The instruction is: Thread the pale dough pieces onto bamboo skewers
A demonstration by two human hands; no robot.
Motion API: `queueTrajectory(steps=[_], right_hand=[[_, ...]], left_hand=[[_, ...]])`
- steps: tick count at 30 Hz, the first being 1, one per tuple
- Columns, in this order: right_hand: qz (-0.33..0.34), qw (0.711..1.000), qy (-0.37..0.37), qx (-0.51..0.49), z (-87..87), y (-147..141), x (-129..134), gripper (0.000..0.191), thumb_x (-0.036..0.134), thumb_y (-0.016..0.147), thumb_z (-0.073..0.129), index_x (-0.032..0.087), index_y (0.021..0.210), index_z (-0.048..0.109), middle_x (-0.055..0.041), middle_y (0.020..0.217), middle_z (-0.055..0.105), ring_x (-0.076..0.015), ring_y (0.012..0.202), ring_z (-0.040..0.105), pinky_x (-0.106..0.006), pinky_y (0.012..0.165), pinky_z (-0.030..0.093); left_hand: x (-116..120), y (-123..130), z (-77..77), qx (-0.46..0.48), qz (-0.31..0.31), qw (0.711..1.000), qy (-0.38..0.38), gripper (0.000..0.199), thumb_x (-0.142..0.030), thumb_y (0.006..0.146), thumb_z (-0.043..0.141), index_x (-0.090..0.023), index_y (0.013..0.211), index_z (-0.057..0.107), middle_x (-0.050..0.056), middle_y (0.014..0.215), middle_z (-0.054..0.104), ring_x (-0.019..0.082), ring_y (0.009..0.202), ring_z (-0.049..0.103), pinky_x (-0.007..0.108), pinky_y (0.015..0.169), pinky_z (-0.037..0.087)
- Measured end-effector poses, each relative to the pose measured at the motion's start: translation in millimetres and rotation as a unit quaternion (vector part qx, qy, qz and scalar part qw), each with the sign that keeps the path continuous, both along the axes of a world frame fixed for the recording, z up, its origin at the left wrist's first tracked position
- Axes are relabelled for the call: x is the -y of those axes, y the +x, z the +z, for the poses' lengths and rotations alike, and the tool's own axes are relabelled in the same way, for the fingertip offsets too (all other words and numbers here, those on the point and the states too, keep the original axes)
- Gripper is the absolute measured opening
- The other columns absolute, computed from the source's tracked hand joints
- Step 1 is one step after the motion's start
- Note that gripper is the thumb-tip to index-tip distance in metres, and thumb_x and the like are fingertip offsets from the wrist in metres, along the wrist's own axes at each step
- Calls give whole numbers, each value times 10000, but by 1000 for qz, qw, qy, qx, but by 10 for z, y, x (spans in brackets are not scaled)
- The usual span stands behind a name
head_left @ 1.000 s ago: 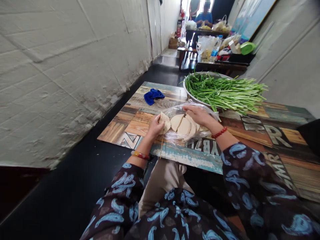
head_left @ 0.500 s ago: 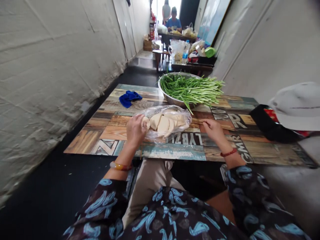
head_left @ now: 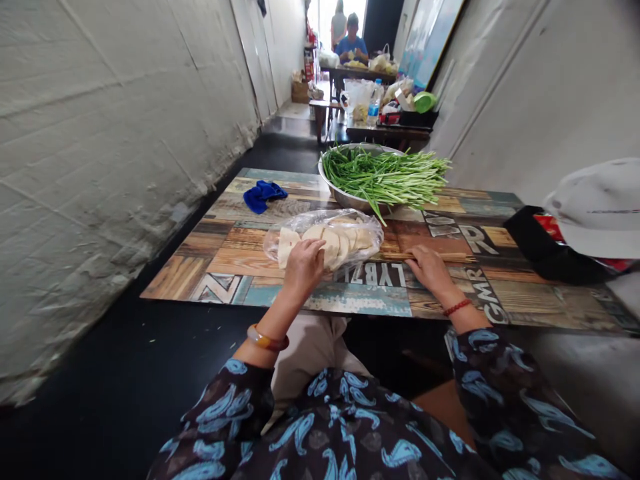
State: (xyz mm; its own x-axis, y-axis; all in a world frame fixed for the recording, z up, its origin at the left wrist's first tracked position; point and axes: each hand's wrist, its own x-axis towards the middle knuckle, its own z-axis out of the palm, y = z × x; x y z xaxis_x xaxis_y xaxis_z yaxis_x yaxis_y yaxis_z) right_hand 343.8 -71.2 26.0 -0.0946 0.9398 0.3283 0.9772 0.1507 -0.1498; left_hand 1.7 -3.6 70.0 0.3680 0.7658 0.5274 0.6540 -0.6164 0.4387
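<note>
In the head view a clear plastic bag lies on the patterned table, with pale, flat slices of food spread over it. My left hand is at the near edge of these slices, fingers bent and closed around the edge of one; the fingertips are partly hidden. One pale slice lies apart, left of that hand. To the right of the bag, my right hand is closed on thin wooden skewers that lie along the table.
Behind the bag stands a metal bowl heaped with long green stalks. A blue cloth lies at the back left. At the right are a black box and a white cap. A person sits at a farther table.
My left hand has moved right from the bag's left side onto the stacked slices. The slice it held at the left now lies on the bag. My right hand stays at the skewers.
</note>
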Motion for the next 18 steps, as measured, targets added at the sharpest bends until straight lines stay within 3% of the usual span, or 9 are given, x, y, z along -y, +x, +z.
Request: queueTrajectory(steps=[3, 6, 11, 18], right_hand=[[11, 1000, 17, 18, -47, -23, 216, 266, 255, 961, 446, 152, 1123, 629, -129, 1044, 683, -268, 970, 586, -388, 886, 405], [42, 998, 37, 26, -100, -111, 367, 315, 255, 979, 414, 185, 1225, 598, -110, 1100, 686, -259, 999, 590, -399, 910, 388], [125, 991, 48, 22, -143, -278, 468, 327, 222, 976, 411, 221, 1256, 580, -105, 1122, 693, -251, 1021, 614, -410, 901, 412], [151, 986, 64, 29, -191, -290, 452, 348, 205, 954, 446, 237, 1274, 579, -97, 1072, 697, -252, 972, 632, -417, 861, 447]], left_hand=[[298, 183, 25, 32, -35, 999, -15, 273, -226, 954, 413, -164, 1055, 659, 106, 961, 665, 211, 910, 609, 337, 841, 478], [513, 462, -18, -35, -102, 994, -26, 228, -271, 939, 479, -178, 1020, 670, 95, 943, 654, 207, 880, 604, 327, 794, 472], [537, 750, -170, -133, -111, 984, -29, 257, -269, 943, 472, -153, 841, 678, 93, 840, 634, 208, 805, 596, 332, 728, 462], [580, 736, -190, -176, -105, 979, 0, 233, -240, 944, 448, -145, 861, 644, 88, 840, 612, 210, 808, 592, 329, 711, 468]])
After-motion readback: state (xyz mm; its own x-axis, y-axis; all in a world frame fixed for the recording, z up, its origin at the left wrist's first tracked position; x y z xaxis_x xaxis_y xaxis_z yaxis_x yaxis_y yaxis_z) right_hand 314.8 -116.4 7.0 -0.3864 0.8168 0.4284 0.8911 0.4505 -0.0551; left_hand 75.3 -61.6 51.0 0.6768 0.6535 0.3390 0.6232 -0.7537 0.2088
